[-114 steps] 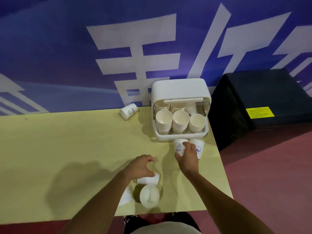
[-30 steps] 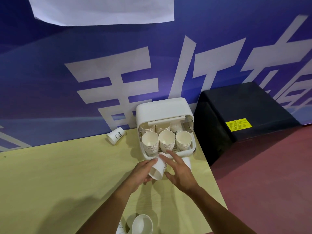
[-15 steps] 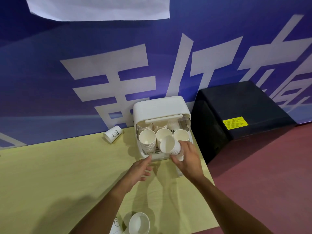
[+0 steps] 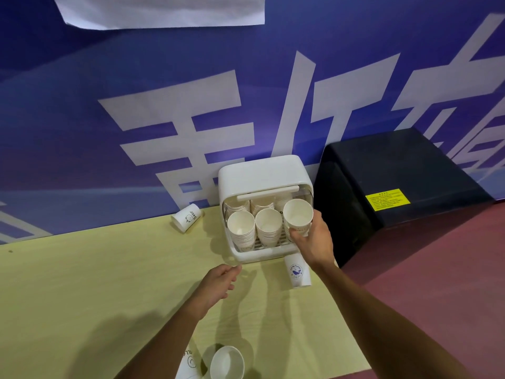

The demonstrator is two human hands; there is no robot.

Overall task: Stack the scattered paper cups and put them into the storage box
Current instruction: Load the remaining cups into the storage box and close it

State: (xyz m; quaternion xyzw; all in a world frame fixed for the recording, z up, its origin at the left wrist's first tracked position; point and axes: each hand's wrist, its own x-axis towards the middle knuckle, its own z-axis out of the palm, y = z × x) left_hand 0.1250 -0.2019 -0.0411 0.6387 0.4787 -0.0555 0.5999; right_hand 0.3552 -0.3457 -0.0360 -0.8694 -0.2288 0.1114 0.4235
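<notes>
The white storage box (image 4: 262,173) stands at the table's back edge with its lid raised and several stacks of paper cups (image 4: 255,228) inside. My right hand (image 4: 314,242) grips a white paper cup (image 4: 297,216), holding it mouth-forward at the box's right front stack. Over the table in front of the box, my left hand (image 4: 218,281) hovers with loosely bent fingers and nothing in it. An upside-down cup (image 4: 296,270) stands just before the box. Another cup (image 4: 187,217) lies on its side by the wall. Two more cups (image 4: 226,362) sit near the front edge.
The yellow table (image 4: 82,283) ends just right of the box, with a red floor (image 4: 437,269) beyond. A black case (image 4: 396,181) stands right beside the box. A blue banner wall (image 4: 136,105) runs directly behind the table.
My right hand has carried the cup from the middle of the box front to the right stack. My left hand has drawn back from the box and hangs free.
</notes>
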